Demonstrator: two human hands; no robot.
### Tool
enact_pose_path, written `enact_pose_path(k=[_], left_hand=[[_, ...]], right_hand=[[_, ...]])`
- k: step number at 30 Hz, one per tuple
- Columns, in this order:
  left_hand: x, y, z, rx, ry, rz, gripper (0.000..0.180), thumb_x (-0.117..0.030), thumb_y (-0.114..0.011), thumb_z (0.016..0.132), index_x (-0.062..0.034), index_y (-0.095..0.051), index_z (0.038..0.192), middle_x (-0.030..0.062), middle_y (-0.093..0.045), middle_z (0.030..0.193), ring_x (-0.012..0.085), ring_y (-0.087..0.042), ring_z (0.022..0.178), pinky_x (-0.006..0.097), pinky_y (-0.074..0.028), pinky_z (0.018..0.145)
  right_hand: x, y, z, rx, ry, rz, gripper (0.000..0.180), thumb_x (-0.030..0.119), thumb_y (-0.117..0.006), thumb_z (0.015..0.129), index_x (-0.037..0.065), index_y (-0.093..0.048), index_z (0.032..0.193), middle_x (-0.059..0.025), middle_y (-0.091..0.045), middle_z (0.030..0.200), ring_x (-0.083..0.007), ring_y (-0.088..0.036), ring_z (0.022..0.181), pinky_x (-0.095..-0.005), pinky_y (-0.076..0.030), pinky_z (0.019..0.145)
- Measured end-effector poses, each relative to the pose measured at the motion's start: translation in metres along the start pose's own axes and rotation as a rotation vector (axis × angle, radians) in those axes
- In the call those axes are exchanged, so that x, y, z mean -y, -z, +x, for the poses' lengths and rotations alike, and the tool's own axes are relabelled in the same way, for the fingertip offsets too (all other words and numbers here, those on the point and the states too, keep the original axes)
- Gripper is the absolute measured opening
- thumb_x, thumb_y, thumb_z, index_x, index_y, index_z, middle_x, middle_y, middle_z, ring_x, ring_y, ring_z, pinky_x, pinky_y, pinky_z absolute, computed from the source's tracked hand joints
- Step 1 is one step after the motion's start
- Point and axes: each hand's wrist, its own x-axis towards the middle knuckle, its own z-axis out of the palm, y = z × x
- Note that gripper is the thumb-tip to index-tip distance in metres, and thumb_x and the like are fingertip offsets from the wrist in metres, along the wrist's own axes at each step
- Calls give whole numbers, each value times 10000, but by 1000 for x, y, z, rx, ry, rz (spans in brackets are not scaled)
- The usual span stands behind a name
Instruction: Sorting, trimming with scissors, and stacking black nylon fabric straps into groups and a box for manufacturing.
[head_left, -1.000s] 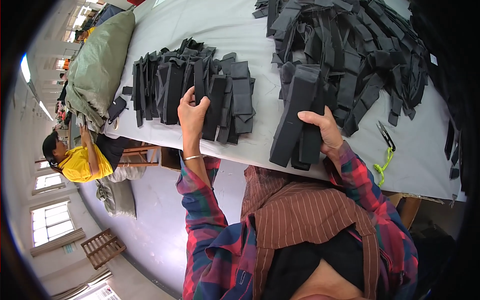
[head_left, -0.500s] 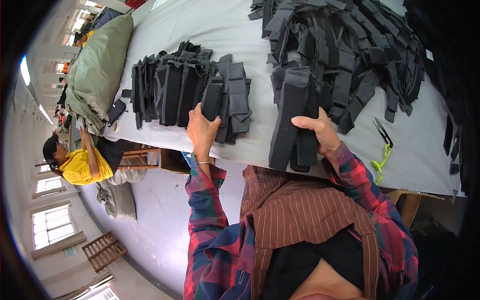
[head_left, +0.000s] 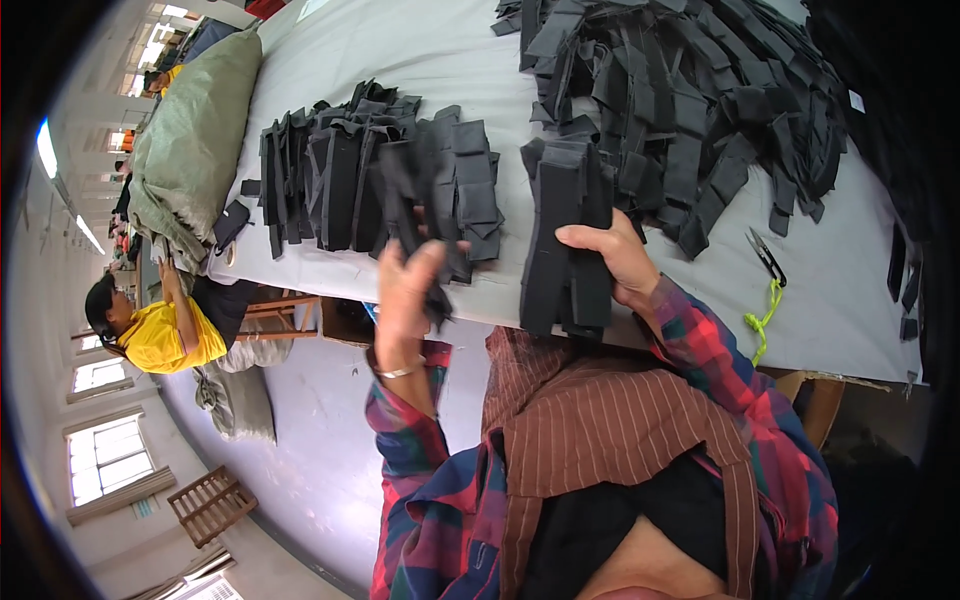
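My right hand (head_left: pixel 625 262) grips a small bundle of dark grey fabric strips (head_left: pixel 556 240) at the table's near edge, thumb on top. My left hand (head_left: pixel 405 295), smeared by motion, is closed on a dark fabric strip (head_left: pixel 404 190), blurred as well, in front of the sorted stacks. Those stacks of dark strips (head_left: pixel 345 180) stand in a row on the left, with flatter pieces (head_left: pixel 473 185) at their right end. A large loose heap of similar strips (head_left: pixel 690 110) lies beyond my right hand.
Black thread snips (head_left: pixel 768 258) with a yellow-green cord (head_left: pixel 765 325) lie on the white-covered table (head_left: pixel 840 290) at right. A big green sack (head_left: pixel 200 130) leans at the left end. A person in a yellow shirt (head_left: pixel 170 335) sits there. A wooden rack (head_left: pixel 212 505) stands on the floor.
My left hand has lifted a strip off the stacks and drawn it slightly toward me. My right hand has shifted a little left with its bundle.
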Motion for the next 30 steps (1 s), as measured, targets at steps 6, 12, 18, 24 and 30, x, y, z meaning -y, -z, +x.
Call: enact_pose_path(k=[6, 12, 18, 24, 30], left_hand=[[48, -61, -24, 120, -212, 859, 737, -244, -663, 782, 97, -286, 1316, 217, -447, 1120, 323, -482, 1023, 365, -404, 890], [58, -67, -20, 90, -306, 930, 920, -306, -707, 717, 159, -181, 1312, 292, -392, 1191, 398, -397, 1112, 405, -353, 954], [57, -83, -29, 72, -186, 991, 925, -265, -690, 719, 179, -133, 1310, 322, -421, 1169, 422, -428, 1093, 410, -383, 928], [32, -56, 0, 347, 51, 603, 654, -250, -690, 752, 46, -416, 1267, 203, -534, 1107, 259, -518, 1035, 361, -435, 842], [57, -32, 79, -268, -359, 1395, 753, -279, -713, 716, 14, -344, 1303, 218, -470, 1186, 369, -551, 957, 410, -467, 814]], right_hand=[[-14, -11, 4, 34, 27, 75, 309, 113, -644, 784, -7, -568, 1060, -75, -618, 951, -148, -599, 828, -286, -497, 737], [-9, -7, -4, 194, 72, 37, 634, 176, -732, 738, 22, -416, 1266, -79, -534, 1149, -159, -528, 1038, -299, -426, 909], [-10, -9, -3, 151, 169, -98, 733, 132, -748, 707, 51, -355, 1321, -86, -499, 1196, -174, -486, 1097, -305, -383, 959], [2, 19, -4, -8, 164, 35, 567, 98, -682, 706, 31, -441, 1215, -81, -548, 1083, -172, -553, 950, -310, -466, 841], [11, 13, -4, 4, 137, 32, 539, 106, -683, 712, 35, -444, 1189, -72, -545, 1048, -172, -555, 926, -317, -470, 830]])
